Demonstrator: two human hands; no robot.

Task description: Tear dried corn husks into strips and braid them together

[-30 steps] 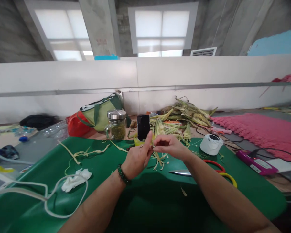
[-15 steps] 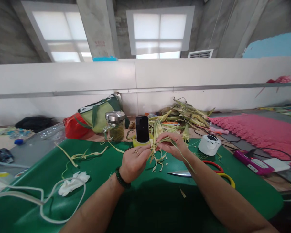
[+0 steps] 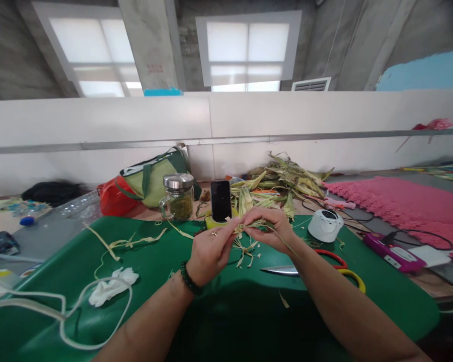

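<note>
Left hand (image 3: 210, 250) and right hand (image 3: 271, 226) are pinched nearly closed on husk strips (image 3: 240, 229) bunched between their fingertips! Light, papery stuff, I'd judge, apt to split; best gripped where the strips gather.

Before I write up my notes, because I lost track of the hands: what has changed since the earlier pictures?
The left hand has lowered its index finger, which pointed up a second ago. The pale strips now show stretching from it across the right hand toward that wrist. Scissors, phone and jar stayed put.
</note>
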